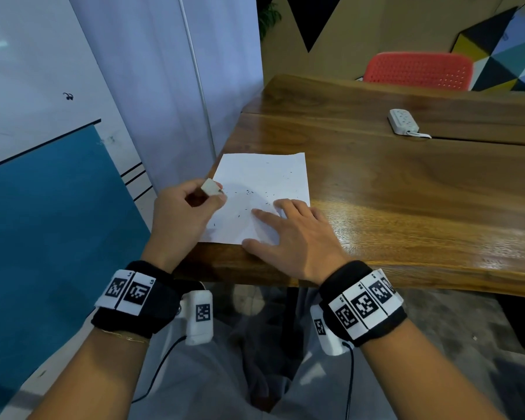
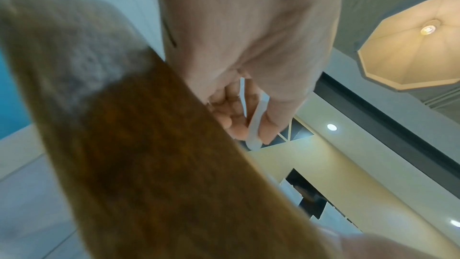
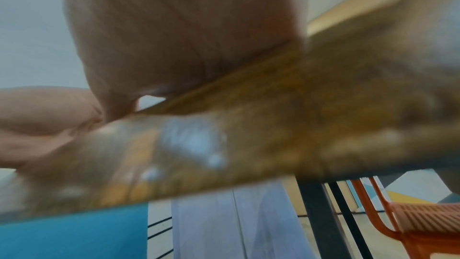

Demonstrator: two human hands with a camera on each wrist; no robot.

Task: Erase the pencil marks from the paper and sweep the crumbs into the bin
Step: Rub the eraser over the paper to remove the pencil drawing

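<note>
the left hand (image 1: pixel 182 213) hovers at the table's (image 1: pixel 406 189) corner, at 9 o'clock of the paper (image 1: pixel 264 177), its curled fingers pinching a white eraser (image 1: pixel 211 187). the paper lies flat on the corner with dark crumbs (image 1: pixel 249 194) scattered on it. at its 5 o'clock the right hand (image 1: pixel 294 234) lies on the sheet with fingers straight and spread. far at 2 o'clock rests a white power strip (image 1: pixel 403 121).

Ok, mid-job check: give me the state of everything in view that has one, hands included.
paper: flat on the table corner, faint smudge, dark crumbs scattered on it
eraser: lifted off the sheet, pinched in the left hand
left hand: curled round the eraser
right hand: fingers spread flat, pressing the paper down
power strip: lying on the table, sockets unused
red chair: behind the table, unoccupied
</note>
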